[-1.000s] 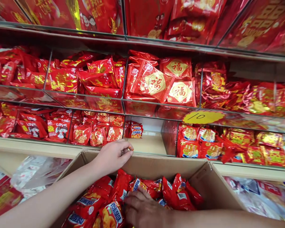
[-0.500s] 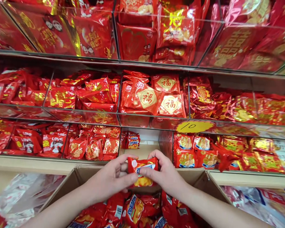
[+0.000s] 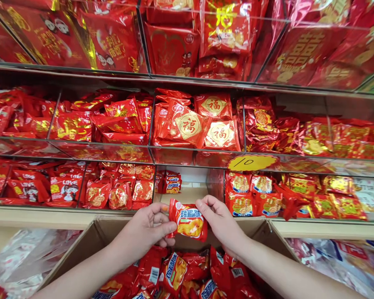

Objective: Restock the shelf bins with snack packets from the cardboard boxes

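Between my hands, above an open cardboard box (image 3: 93, 236), is a small red snack packet (image 3: 190, 222) with blue lettering, its printed front facing me. My left hand (image 3: 151, 226) pinches its left edge between thumb and fingers. At the upper right corner, my right hand (image 3: 220, 220) grips it with thumb and bent fingers. Inside the box below lie several similar red packets (image 3: 174, 272). Just beyond my hands, a shelf compartment (image 3: 195, 194) shows bare bottom, with a few matching packets (image 3: 173, 182) stacked at its back left.
Clear dividers split the shelves into bins of red packets, including ones with gold emblems (image 3: 188, 124) on the middle shelf. A yellow price tag (image 3: 252, 162) hangs on the shelf front. Plastic bags (image 3: 28, 257) lie left of the box, and more bagged goods (image 3: 345, 257) lie right.
The packet has turned more toward me, uncovering its front. My right thumb has moved off its middle to the upper right corner. The view has shifted slightly.
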Available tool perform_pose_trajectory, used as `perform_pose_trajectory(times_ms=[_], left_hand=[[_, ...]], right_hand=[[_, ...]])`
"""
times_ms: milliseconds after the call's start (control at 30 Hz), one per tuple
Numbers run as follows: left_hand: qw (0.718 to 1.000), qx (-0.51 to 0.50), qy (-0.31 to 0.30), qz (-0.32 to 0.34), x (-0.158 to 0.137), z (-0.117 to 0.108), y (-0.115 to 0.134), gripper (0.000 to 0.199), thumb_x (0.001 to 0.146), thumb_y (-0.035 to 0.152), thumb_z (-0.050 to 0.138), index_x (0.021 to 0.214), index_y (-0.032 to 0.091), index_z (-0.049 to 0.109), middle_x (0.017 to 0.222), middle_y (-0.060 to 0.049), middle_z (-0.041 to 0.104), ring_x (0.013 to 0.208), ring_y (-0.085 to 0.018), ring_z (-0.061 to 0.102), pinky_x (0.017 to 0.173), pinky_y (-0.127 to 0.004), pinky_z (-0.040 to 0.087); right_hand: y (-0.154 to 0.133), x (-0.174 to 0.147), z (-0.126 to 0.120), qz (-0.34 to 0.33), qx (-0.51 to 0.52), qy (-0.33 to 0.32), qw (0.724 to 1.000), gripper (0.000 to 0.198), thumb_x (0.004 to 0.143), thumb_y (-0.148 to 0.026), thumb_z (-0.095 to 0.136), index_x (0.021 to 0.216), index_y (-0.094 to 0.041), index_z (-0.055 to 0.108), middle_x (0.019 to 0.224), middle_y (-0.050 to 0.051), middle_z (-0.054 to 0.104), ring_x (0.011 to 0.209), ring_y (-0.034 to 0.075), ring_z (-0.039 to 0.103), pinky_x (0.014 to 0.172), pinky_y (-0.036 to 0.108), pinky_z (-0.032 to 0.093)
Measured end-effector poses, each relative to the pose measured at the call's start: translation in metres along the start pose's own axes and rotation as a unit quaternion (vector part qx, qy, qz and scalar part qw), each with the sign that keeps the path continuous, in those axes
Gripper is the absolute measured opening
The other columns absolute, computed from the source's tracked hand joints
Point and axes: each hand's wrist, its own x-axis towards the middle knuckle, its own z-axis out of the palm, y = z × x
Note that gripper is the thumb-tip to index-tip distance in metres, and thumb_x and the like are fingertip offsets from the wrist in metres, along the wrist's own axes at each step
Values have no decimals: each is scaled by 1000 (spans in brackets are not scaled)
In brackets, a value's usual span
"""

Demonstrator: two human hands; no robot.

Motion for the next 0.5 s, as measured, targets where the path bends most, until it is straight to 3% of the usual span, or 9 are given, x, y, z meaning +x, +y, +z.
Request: perform_pose_trajectory(times_ms=[67, 167, 300, 400, 500], left_hand=[[1000, 8, 3, -3, -1, 0, -2, 36, 63, 36, 65, 84, 17, 42, 63, 6, 56, 55, -12, 62, 48, -20, 42], [999, 42, -32, -1, -2, -1, -7, 32, 69, 39, 57, 84, 18, 38, 65, 5, 57, 53, -11, 61, 44, -19, 40], [994, 86, -57, -25, -1, 1, -11, 29, 76, 41, 46, 89, 19, 33, 59, 6, 56, 42, -10, 57, 36, -16, 32], [988, 132, -57, -53, -2, 3, -13, 24, 78, 40, 40, 90, 20, 32, 51, 8, 52, 35, -8, 50, 34, -16, 30], [972, 216, -84, -43, -6, 3, -18, 19, 76, 34, 41, 88, 20, 37, 53, 8, 50, 39, -8, 48, 38, -18, 34]], right_hand=[[-1, -1, 0, 29, 36, -59, 997, 30, 67, -38, 61, 81, -18, 44, 71, -3, 52, 62, 9, 49, 58, 22, 42], [-1, -4, -1, 47, 38, -150, 987, 53, 55, -22, 71, 98, -21, 39, 84, 0, 56, 70, 11, 54, 63, 27, 46], [-3, -7, -4, 69, -16, -185, 980, 51, 60, -20, 66, 102, -22, 37, 78, -2, 56, 63, 10, 53, 55, 25, 46], [-11, 0, -9, 41, -50, -152, 986, 49, 61, -24, 65, 103, -21, 39, 81, 0, 58, 65, 12, 55, 51, 23, 46], [-19, 25, -15, -34, -91, -31, 995, 44, 64, -24, 63, 102, -19, 41, 85, 2, 59, 74, 13, 56, 64, 26, 46]])
